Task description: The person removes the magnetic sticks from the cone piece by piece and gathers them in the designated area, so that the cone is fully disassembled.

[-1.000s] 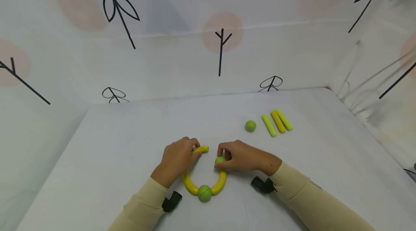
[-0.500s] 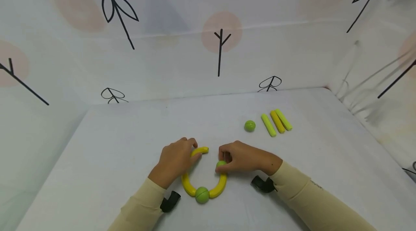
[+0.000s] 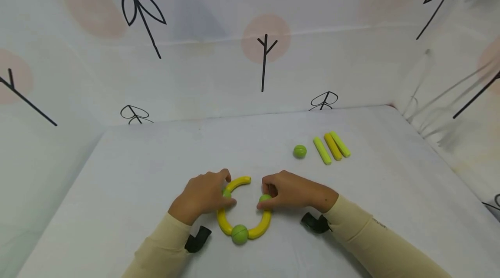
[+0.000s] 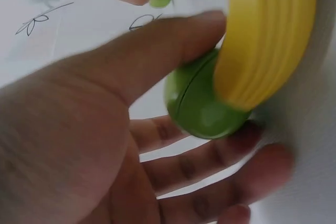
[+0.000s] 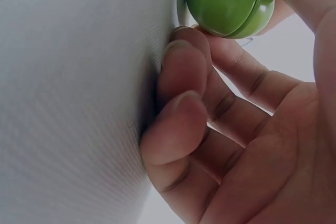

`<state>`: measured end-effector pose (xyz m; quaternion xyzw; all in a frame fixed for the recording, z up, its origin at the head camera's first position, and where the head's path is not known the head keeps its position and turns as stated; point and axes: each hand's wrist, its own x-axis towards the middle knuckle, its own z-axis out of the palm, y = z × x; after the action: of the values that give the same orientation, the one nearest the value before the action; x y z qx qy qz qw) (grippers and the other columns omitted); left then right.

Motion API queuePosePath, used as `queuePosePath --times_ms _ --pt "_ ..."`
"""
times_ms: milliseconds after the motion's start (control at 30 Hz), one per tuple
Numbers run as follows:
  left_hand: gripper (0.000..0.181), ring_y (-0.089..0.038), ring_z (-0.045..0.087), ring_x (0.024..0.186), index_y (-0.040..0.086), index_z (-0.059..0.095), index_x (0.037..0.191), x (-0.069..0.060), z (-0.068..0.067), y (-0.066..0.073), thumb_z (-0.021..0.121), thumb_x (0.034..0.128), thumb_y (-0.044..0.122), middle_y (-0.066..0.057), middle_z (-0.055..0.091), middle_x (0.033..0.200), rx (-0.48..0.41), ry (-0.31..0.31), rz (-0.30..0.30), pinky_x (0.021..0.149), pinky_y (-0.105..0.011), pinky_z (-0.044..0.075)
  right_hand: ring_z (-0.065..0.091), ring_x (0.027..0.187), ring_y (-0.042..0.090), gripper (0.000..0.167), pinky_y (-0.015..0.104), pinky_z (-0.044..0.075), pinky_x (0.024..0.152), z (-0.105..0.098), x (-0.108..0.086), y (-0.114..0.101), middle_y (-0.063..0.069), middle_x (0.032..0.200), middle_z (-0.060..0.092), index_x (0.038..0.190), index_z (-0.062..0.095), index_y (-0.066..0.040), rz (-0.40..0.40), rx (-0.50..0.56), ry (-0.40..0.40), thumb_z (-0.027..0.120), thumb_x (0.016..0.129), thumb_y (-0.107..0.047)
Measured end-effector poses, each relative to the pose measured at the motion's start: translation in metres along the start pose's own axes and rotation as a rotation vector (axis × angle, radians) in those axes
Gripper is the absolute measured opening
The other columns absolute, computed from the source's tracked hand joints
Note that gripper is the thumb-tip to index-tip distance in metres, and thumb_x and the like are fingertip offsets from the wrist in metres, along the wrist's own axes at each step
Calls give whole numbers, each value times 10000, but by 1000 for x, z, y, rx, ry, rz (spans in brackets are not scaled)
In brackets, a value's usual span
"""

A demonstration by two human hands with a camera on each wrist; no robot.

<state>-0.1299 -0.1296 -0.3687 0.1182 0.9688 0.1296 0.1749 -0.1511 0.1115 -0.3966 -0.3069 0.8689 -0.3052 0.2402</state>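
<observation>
Yellow curved pieces and green balls form a ring with a gap at its upper right. Its upper left yellow piece (image 3: 239,182) meets a green ball (image 3: 226,193), which lies between the spread thumb and fingers of the left hand (image 3: 203,195). In the left wrist view, the thumb lies along that ball (image 4: 199,98) beside the yellow piece (image 4: 268,40). At the ring's right side, the right hand (image 3: 291,189) pinches another green ball (image 3: 265,198) (image 5: 226,1). The lowest green ball (image 3: 240,234) sits between two yellow curves (image 3: 224,222) (image 3: 261,226).
Farther back on the white table (image 3: 164,152) lies a loose green ball (image 3: 300,151). To its right are a light green stick (image 3: 322,150), a yellow stick (image 3: 333,146) and a second light green stick (image 3: 340,144). Patterned cloth walls stand around the table.
The left hand has shifted left and spread off the upper left yellow piece, uncovering the green ball there. The ring's lower part has slid slightly left. The right hand keeps its pinch.
</observation>
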Motion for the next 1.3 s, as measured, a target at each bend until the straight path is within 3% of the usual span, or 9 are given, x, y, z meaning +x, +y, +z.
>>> queuePosePath --times_ms 267,400,467,600,733,833,933,1300 --pt "361 -156 523 690 130 640 1102 12 6 -6 791 856 347 4 608 873 -52 145 10 603 -290 427 445 591 11 332 190 366 567 1 -1 -4 -138 634 501 751 602 -237 -14 -45 -13 727 870 -520" --pt "331 -150 521 682 148 647 1088 16 10 -8 784 866 351 -1 612 898 -51 196 0 592 -283 426 452 588 1 298 183 376 563 0 1 -5 -148 627 511 739 618 -250 -30 -56 1 689 917 -479" --pt "335 -148 518 678 156 652 1097 18 11 -8 782 868 364 2 610 898 -42 203 -8 589 -282 421 451 591 4 290 183 377 559 -1 3 -5 -143 623 504 734 613 -243 -27 -69 50 675 940 -436" --pt "349 -144 516 665 160 661 1118 20 14 -6 773 874 384 2 608 897 -17 207 -2 578 -283 411 466 628 44 230 200 395 572 -5 9 -8 -112 671 526 766 615 -209 -4 -114 219 687 951 -326" --pt "356 -147 510 641 155 664 1132 21 16 -3 765 881 386 -4 600 892 0 214 13 563 -278 403 538 741 102 116 247 463 652 -8 19 -12 -41 865 616 947 673 -175 40 -202 306 714 931 -283" --pt "358 -142 503 631 153 670 1130 22 19 -3 771 875 385 1 597 877 5 222 18 550 -271 396 587 833 126 221 293 508 727 -8 29 -13 -2 1001 632 1100 684 -173 89 -253 279 729 921 -295" --pt "361 -137 503 634 156 673 1124 22 21 -3 777 869 388 5 597 869 -3 228 24 546 -269 391 579 829 125 279 310 511 747 -5 38 -13 8 1030 626 1161 681 -170 111 -288 230 737 918 -294" --pt "355 -138 525 673 139 682 1116 20 13 -3 806 849 337 -5 654 901 -78 228 5 578 -271 421 536 782 130 147 299 514 771 -6 55 -18 13 922 640 1023 672 -113 58 -304 177 747 912 -175"
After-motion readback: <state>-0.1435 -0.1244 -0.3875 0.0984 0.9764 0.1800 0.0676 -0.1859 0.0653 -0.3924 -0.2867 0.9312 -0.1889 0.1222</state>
